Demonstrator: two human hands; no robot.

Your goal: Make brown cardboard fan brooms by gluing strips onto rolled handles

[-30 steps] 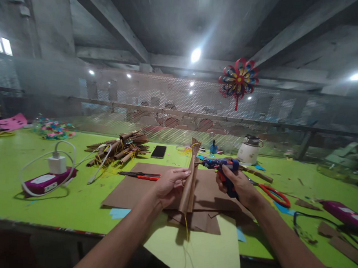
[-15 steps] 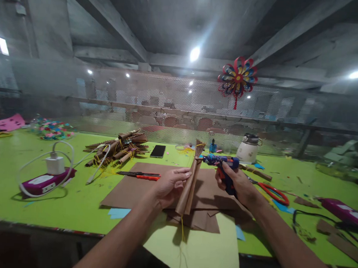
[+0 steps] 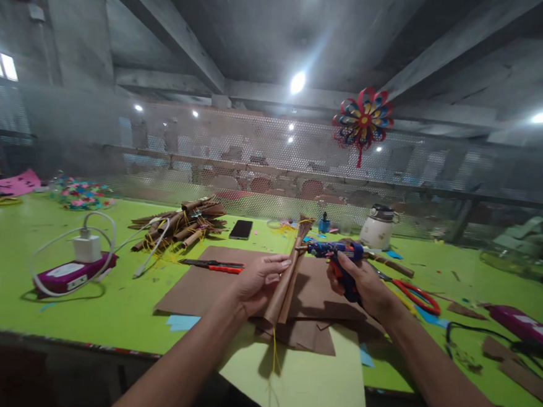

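My left hand (image 3: 261, 280) grips a rolled brown paper piece (image 3: 283, 291) by its left side, with its flared, fringed end tilted up and away and yellow string hanging from the lower end. Blue and orange glue gun (image 3: 342, 258) is in my right hand (image 3: 363, 283), its nozzle at the upper part of the roll. Beneath both hands lie brown paper sheets (image 3: 191, 291) and a pale yellow sheet (image 3: 314, 386). A black and red cutter (image 3: 220, 266) rests on the brown sheet, left of my left hand.
Finished-looking brown rolls (image 3: 181, 225) are heaped at the back left, beside a phone (image 3: 241, 229). A purple power strip (image 3: 74, 273) with a white charger stands left. Red-handled scissors (image 3: 416, 295), a white bottle (image 3: 377, 228) and another purple strip (image 3: 526, 327) are on the right.
The glue gun's nozzle has moved slightly down along the roll. The whole view has shifted a little; both hands keep their holds.
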